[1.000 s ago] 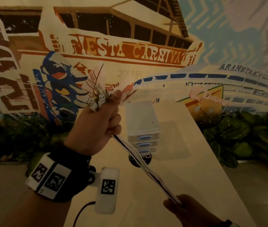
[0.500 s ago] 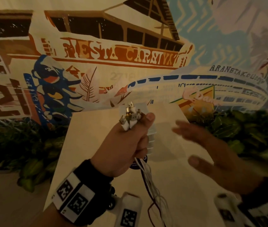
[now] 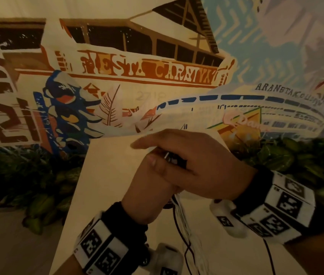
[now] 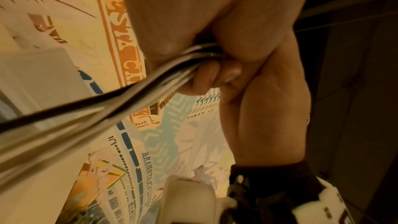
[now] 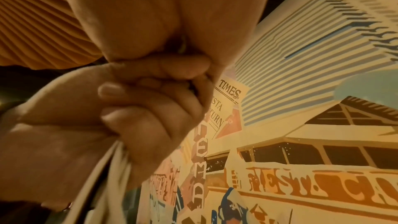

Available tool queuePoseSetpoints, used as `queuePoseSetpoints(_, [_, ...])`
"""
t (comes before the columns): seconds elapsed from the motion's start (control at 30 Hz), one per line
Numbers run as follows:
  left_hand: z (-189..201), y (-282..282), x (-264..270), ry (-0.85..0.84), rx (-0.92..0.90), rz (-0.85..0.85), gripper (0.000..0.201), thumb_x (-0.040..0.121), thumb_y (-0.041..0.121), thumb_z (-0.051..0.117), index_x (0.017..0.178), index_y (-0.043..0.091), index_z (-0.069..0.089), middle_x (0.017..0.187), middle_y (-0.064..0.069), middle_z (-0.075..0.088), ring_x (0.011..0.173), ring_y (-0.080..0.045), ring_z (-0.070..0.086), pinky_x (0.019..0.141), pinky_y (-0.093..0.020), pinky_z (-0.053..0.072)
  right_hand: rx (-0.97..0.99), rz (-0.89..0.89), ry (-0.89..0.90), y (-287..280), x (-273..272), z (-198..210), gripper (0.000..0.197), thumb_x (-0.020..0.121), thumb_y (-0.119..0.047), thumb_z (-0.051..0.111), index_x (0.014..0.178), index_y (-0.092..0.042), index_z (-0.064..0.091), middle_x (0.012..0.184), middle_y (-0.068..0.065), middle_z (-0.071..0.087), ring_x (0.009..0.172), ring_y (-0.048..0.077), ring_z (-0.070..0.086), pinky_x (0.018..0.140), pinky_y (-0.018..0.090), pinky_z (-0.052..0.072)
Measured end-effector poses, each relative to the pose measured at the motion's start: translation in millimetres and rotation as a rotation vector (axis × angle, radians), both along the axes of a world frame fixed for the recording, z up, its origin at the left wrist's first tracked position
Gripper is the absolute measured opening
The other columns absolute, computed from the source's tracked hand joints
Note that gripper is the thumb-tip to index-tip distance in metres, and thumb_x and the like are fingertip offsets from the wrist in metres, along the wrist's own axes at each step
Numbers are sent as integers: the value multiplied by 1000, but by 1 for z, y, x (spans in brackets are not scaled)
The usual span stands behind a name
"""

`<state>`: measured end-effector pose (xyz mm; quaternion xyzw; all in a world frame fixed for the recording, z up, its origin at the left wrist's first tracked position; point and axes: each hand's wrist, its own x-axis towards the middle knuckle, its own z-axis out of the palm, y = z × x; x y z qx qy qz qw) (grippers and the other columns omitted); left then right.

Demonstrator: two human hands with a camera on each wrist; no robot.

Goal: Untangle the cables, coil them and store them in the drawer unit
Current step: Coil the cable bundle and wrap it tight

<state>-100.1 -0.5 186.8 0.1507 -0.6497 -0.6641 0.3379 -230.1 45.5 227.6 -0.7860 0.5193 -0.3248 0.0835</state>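
My left hand (image 3: pixel 149 187) is a raised fist over the pale table (image 3: pixel 107 185) and grips a bundle of white and dark cables (image 3: pixel 183 221). The loose lengths hang below the fist to the table. Close up, the cables (image 4: pixel 103 108) run out from under the curled fingers (image 4: pixel 215 74). My right hand (image 3: pixel 192 165) lies across the top of the left fist with its fingers stretched to the left, covering the plug ends; only a sliver of plug shows. The white drawer unit (image 4: pixel 36 77) shows in the left wrist view and is hidden behind my hands in the head view.
A painted mural wall (image 3: pixel 157 76) stands right behind the table. Dark leafy plants (image 3: pixel 28 185) flank the table on the left, and more plants (image 3: pixel 295 165) on the right. The table narrows toward the wall, with floor on both sides.
My left fist with the cables has come down and toward me. My right hand let go of the stretched cable ends, swung in from the right and now lies over the plugs.
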Motion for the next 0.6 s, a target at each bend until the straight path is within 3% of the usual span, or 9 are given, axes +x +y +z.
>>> queuePoseSetpoints(0.1, [0,-3,-1,-23,36,34,30,67,45,56,75,17,51,59,8,50,49,-6,46,51,-23,41,-57,-37,-42,-3,-4,3,40,103,-37,51,142,-27,55,134,-10,65,124,1,59,100,32,52])
queuePoseSetpoints(0.2, [-3,-8,-1,-29,73,58,28,69,47,54,75,20,51,58,7,48,46,-6,44,49,-22,40,-20,-33,73,-7,-8,-1,40,108,-40,38,142,-30,55,142,-12,59,139,3,46,116,34,37])
queuePoseSetpoints(0.27, [-4,-10,0,-27,95,88,24,70,45,56,69,21,56,58,-5,40,46,-10,36,51,-24,36,15,-12,41,-6,-14,-4,45,107,-40,39,151,-32,43,154,-13,47,145,3,36,120,34,31])
queuePoseSetpoints(0.33, [2,-12,-2,25,149,57,18,82,34,61,69,23,65,62,-15,32,47,-11,29,49,-24,33,54,4,-195,-4,-19,-16,63,103,-41,50,159,-29,26,160,-12,37,142,0,40,117,36,39])
queuePoseSetpoints(0.4, [11,-17,-3,75,214,37,29,99,20,58,72,22,67,55,-1,37,43,-7,33,45,-21,34,181,52,-545,-1,-18,-31,77,96,-44,58,160,-31,18,157,-10,42,143,5,41,115,41,42])
queuePoseSetpoints(0.43, [16,-21,-4,91,246,30,34,104,20,53,72,21,66,53,4,38,42,-6,35,45,-21,35,296,104,-686,1,-15,-40,73,95,-45,57,158,-34,21,150,-10,51,140,10,48,111,39,47])
queuePoseSetpoints(0.5, [23,-28,-5,107,272,11,29,104,27,50,80,19,63,59,2,29,45,-8,32,45,-22,35,527,151,-718,4,-3,-54,44,96,-44,50,139,-32,46,121,-6,70,114,20,68,95,29,54])
queuePoseSetpoints(0.53, [25,-32,-4,98,266,6,27,104,29,50,82,18,60,63,-1,24,47,-9,28,45,-22,33,574,129,-678,5,3,-59,28,97,-44,48,118,-29,59,99,5,72,91,26,72,82,28,55])
queuePoseSetpoints(0.6, [25,-39,0,58,244,-3,29,105,28,48,79,19,58,66,-3,19,48,-9,25,46,-22,31,594,99,-690,5,6,-70,31,98,-46,50,88,-19,61,69,26,52,54,30,52,58,29,48])
